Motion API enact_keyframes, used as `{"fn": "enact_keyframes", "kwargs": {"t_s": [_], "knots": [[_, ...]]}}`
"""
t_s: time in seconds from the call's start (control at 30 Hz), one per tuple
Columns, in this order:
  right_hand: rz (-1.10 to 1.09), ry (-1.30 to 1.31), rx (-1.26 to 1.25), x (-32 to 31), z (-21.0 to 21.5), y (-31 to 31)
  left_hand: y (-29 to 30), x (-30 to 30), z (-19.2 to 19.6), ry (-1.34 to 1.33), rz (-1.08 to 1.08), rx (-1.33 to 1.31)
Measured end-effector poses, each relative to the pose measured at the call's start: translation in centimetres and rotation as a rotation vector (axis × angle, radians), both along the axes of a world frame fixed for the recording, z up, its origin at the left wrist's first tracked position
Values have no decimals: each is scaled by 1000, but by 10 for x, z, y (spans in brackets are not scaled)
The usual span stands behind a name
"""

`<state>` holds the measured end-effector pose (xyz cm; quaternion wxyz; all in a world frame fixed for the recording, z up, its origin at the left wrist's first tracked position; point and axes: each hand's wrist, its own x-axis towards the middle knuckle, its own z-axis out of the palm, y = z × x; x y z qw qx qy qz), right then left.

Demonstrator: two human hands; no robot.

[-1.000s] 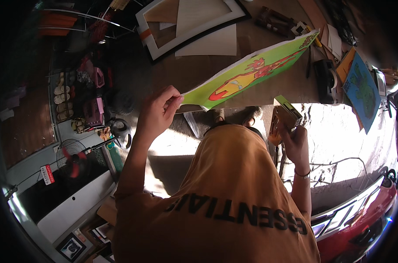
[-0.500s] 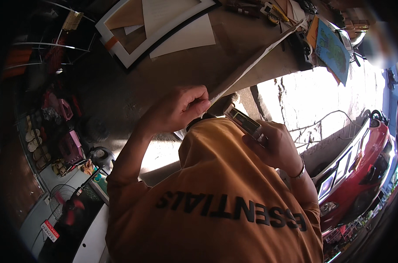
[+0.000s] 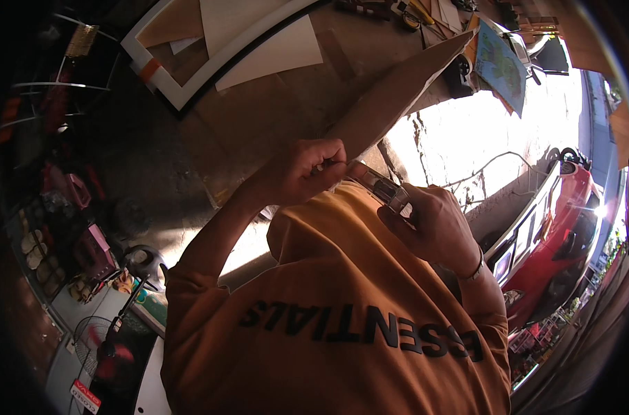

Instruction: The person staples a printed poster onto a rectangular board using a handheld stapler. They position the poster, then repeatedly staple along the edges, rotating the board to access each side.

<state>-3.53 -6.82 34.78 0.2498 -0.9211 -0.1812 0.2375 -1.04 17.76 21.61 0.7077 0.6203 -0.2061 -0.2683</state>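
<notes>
A thin brown board (image 3: 408, 86) with a pale, ragged edge slants from the work table toward my body. At its near corner, my left hand (image 3: 307, 169) is closed, thumb and fingers pinching the board. My right hand (image 3: 435, 225) is wrapped round a silver hand tool, apparently a staple gun (image 3: 380, 185), with a long slotted body. The tool's front end is close to the left fingertips and the board's corner; whether it touches the board I cannot tell.
A white frame with a black edge (image 3: 163, 86) lies on the table over paper sheets (image 3: 273, 55). Tools (image 3: 408, 17) and a blue picture (image 3: 501, 66) are at the far right. A red car (image 3: 557, 238) stands right, a fan (image 3: 96, 346) lower left.
The board has tilted so its brown face shows more. My left hand has moved slightly right and the tool slightly left, bringing its front end up beside the left fingers.
</notes>
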Motion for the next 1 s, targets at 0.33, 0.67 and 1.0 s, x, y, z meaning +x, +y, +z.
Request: {"fn": "enact_keyframes", "kwargs": {"t_s": [0.33, 0.67, 1.0], "knots": [[-42, 68, -159, -3, 20, 15, -3, 0, -3, -8, -12, -42], [-76, 133, -165, 0, 22, 19, -8, 2, -7, 37, -48, -129], [-537, 28, 275, -19, 8, -17, -5, -10, -21, -299, 225, 14]]}}
